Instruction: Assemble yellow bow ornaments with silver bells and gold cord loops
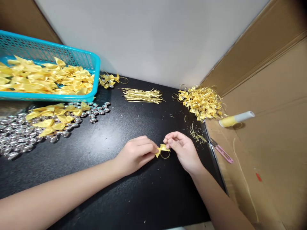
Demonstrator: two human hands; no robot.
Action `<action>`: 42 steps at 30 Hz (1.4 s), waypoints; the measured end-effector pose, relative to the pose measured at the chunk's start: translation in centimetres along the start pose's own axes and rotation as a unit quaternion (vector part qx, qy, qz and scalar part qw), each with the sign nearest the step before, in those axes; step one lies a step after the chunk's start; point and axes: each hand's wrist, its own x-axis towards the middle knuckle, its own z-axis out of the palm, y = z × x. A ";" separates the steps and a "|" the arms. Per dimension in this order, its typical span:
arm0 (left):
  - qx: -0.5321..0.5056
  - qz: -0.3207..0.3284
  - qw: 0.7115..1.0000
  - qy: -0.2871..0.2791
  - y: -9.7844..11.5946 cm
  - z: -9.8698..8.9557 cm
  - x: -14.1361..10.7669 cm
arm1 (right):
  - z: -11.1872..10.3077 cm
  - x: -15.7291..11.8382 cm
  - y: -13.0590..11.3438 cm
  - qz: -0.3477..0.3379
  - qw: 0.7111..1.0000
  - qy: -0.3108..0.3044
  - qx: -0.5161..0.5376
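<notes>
Near the middle of the black table (115, 127), a yellow ribbon bow (164, 147) with a thin gold loop hangs between my two hands. The fingers of my left hand (137, 153) are pinched on the bow's left side. My right hand (183, 150) has its thumb and forefinger pressed together at the bow's right side, by the loop. Gold wire ties (142, 95) lie in a bundle beyond my hands. Finished-looking bows with gold loops (203, 102) are heaped at the table's right back edge.
A turquoise basket (96, 76) of yellow bows stands at the back left. Silver beads (19, 135) with several bows on them spread in front of it. At the right are wire scraps (198, 135), a pink-handled cutter (224, 153), a tube (240, 118) and cardboard (275, 127).
</notes>
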 end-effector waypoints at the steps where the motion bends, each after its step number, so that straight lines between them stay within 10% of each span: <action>1: 0.000 -0.003 1.000 0.001 0.0 0.0 0.0 | 0.0 0.0 0.1 0.023 1.000 -0.007 0.019; 14: 0.003 -0.041 0.999 -0.005 0.0 0.0 0.0 | -0.6 0.2 -0.6 0.106 0.986 0.008 0.126; 27: 0.103 -0.007 0.993 -0.063 -0.9 0.7 -0.3 | -6.0 0.5 -4.6 -0.210 0.929 0.248 0.178; 42: 0.183 -0.025 0.965 -0.187 0.3 -0.1 0.4 | -3.1 -0.1 -3.5 -0.149 0.971 0.118 0.147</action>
